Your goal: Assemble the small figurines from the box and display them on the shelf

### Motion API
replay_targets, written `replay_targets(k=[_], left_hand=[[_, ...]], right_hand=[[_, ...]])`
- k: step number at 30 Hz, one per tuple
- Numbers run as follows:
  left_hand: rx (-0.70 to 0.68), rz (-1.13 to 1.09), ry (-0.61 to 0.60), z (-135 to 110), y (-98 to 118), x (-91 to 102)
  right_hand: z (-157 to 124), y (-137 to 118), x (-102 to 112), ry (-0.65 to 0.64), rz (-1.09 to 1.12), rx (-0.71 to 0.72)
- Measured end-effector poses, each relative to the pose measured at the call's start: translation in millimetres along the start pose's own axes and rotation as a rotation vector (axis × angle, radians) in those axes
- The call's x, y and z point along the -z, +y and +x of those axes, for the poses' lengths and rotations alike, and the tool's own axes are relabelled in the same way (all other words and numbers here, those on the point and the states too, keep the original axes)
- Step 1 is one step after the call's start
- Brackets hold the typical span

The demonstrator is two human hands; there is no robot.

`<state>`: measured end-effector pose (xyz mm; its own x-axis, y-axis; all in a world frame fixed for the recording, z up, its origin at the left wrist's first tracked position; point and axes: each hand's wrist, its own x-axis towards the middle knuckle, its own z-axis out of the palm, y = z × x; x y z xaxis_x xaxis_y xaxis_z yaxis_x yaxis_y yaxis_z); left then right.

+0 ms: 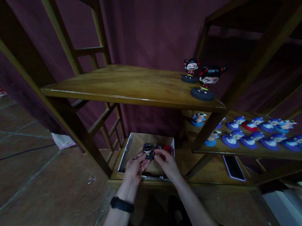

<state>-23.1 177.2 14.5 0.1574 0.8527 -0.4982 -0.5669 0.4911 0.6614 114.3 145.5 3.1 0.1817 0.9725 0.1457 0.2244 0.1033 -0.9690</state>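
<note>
Over an open shallow cardboard box [129, 148], a small dark figurine [148, 150] with a pale face is held between my hands. My left hand [135, 168], wearing a black wristband, grips it from the left with fingers closed around its lower part. The thumb and fingertips of my right hand [167, 163] pinch at its right edge. Behind my right fingers, inside the box, a red item [167, 148] and a dark one beside it are partly hidden.
Above the box is a wooden shelf [125, 83] bearing two black-haired figurines, a larger one [208, 78] and a smaller one [190, 68]. A lower right shelf carries several blue-based figurines [253, 138]. A phone [234, 167] lies below; a slanted post [206, 130] stands between.
</note>
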Motion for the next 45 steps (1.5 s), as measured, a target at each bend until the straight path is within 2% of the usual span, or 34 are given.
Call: replay_targets(k=[7,14,20,26,32,37,45], left_hand=[[-0.038,0.109,-0.076,-15,-14,-13.2],[-0.019,0.093,-0.084,-16,-16,-10.5],[-0.142,0.055,-0.041,-13,-25,-11.7],[-0.230,0.056,-0.049,-14,-29,-11.6],[-0.097,0.072,-0.118,-18,-17,-6.9],[-0.022,0.024,-0.096,-14,-14,-3.0],[0.024,-0.002,-0.086,-13,-15,-7.7]], right_hand=[[4,4,6,0.014,0.008,0.010],[3,-1,18,-0.059,0.029,0.007],[3,-2,13,0.004,-0.018,0.044],[2,3,7,0.030,-0.020,0.024],[4,3,4,0.011,0.060,0.028],[-1,-3,3,-0.107,0.277,-0.078],[-3,-6,4,-0.047,0.364,-0.203]])
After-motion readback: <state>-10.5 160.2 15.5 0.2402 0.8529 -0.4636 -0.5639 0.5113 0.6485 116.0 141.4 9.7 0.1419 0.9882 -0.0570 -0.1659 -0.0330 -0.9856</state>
